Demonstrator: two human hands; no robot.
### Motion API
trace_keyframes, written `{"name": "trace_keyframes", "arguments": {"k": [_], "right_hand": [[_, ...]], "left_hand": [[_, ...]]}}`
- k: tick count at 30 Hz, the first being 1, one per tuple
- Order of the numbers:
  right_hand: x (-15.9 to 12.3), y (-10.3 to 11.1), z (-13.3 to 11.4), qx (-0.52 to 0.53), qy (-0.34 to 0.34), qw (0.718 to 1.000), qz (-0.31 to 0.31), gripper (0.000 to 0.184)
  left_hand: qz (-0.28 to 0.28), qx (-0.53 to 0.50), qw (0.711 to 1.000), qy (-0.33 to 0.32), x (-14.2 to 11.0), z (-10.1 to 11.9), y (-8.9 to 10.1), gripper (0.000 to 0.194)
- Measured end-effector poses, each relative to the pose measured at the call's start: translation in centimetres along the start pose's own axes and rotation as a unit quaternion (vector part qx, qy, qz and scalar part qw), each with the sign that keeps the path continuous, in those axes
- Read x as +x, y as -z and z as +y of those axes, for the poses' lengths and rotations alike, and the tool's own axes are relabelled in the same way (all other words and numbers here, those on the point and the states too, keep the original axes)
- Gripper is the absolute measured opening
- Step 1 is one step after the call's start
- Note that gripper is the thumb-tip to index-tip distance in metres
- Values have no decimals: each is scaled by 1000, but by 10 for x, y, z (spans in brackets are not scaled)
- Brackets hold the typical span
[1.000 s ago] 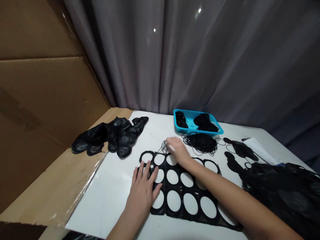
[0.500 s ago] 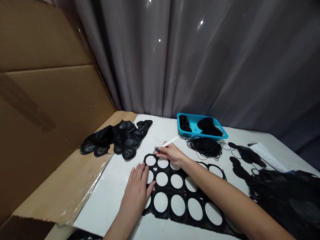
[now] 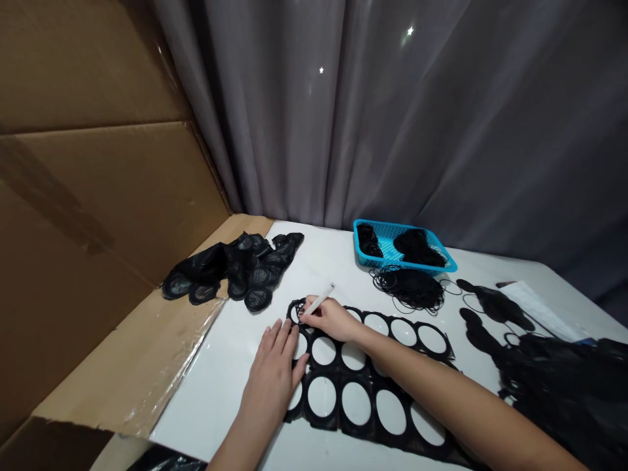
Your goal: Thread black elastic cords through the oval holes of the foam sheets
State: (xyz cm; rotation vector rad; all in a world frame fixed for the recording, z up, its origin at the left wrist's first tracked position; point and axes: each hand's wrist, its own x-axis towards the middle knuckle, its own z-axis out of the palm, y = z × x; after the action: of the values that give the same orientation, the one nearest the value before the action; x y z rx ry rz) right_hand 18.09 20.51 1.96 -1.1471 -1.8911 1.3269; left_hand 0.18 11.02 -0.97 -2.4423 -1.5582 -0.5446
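A black sheet (image 3: 338,361) with rows of large round cut-outs lies flat on the white table. My left hand (image 3: 275,360) rests on its left edge, palm down, fingers stretched out. At the far-left corner, my right hand (image 3: 331,318) grips a slim white pen-shaped tool (image 3: 320,298), which slants up and to the right. Its working tip is hidden by the fingers. Thin black loops (image 3: 296,306) lie around the corner cut-out beside the right fingertips; I cannot tell whether the fingers touch them.
A crumpled black piece with round patches (image 3: 258,297) lies far left, near a cardboard box (image 3: 108,209). Behind the sheet are a blue basket (image 3: 452,267) holding black bundles and a tangle of black cords (image 3: 412,289). Black material (image 3: 574,386) is heaped right, near white paper (image 3: 537,307).
My right hand has moved down and slightly left onto the corner cut-out, bringing the tool and black loops with it. My left hand stays on the sheet. The view has shifted slightly.
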Motion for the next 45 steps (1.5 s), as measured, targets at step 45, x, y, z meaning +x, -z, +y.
{"name": "trace_keyframes", "arguments": {"k": [45], "right_hand": [[-51, -29, -21, 25, 8, 999, -37, 19]], "left_hand": [[55, -16, 998, -8, -54, 19, 21, 36]]}}
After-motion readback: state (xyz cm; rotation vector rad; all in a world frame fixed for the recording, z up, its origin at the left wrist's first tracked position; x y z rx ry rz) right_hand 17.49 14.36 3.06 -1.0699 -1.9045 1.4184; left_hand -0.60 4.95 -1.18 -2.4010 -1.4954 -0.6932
